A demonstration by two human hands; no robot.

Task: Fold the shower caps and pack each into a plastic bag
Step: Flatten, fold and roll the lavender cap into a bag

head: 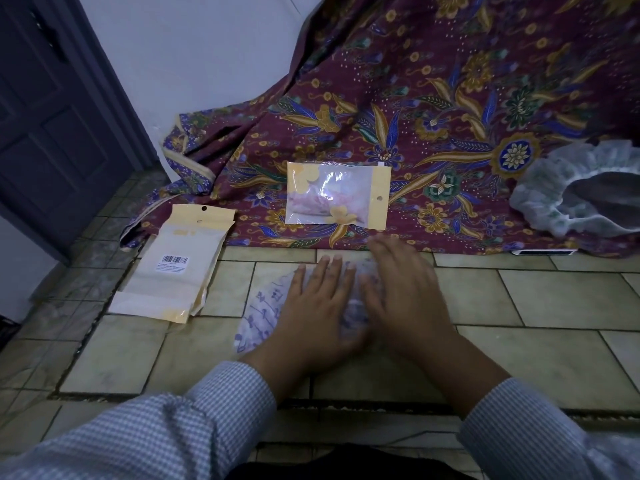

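A translucent shower cap with a purple print (261, 313) lies flat on the tiled floor in front of me. My left hand (318, 306) presses on its middle with straight, spread fingers. My right hand (401, 289) lies flat on the cap's right side, slightly blurred. A clear plastic bag with yellow edges (337, 197) holds a folded pink cap and rests on the patterned cloth beyond my hands. A pile of empty yellowish plastic bags (176, 268), one with a barcode label, lies on the floor at the left. Another white frilly shower cap (568, 188) sits open at the far right.
A maroon batik cloth (433, 98) with gold and blue flowers drapes down from the wall onto the floor. A dark door (45, 116) stands at the left. A white phone-like edge (543, 252) peeks from under the cloth at the right.
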